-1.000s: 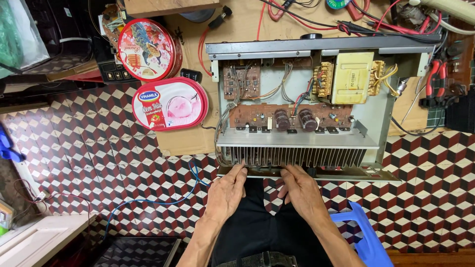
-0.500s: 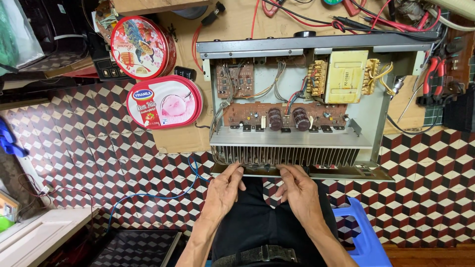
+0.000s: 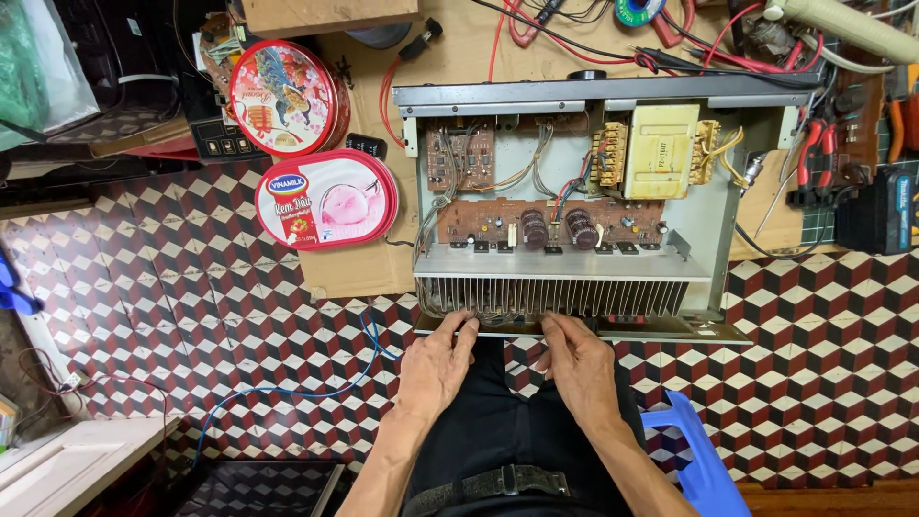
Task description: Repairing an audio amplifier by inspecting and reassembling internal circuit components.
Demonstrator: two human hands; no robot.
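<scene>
Head view, chassis: the open amplifier chassis (image 3: 574,211) lies flat on the floor, lid off, boards facing up so I can look straight down into it.
Head view, position: it sits directly ahead of my knees, partly on a cardboard sheet (image 3: 354,273), partly on the patterned tile floor (image 3: 153,316).
Head view, long axis: runs left to right across my view; the finned heat sink (image 3: 560,297) edge faces me, the far panel points away.
Head view, left hand (image 3: 436,369): fingers curled narrow, tips touching the near edge under the fins; I cannot tell whether they pinch anything.
Head view, right hand (image 3: 581,364): same narrow curl, tips on the near edge just beside the left; any held part is hidden.
Head view, reason for hold: both hands meet at the near rim, which I judge suits fine work there.
Head view, interior: yellow transformer (image 3: 661,151) at far right, brown circuit board (image 3: 550,222) across the middle.
Head view, surroundings: oval tub (image 3: 325,199) and round tin (image 3: 287,98) stand well left of the chassis; blue wire (image 3: 287,394) trails over the tiles.
</scene>
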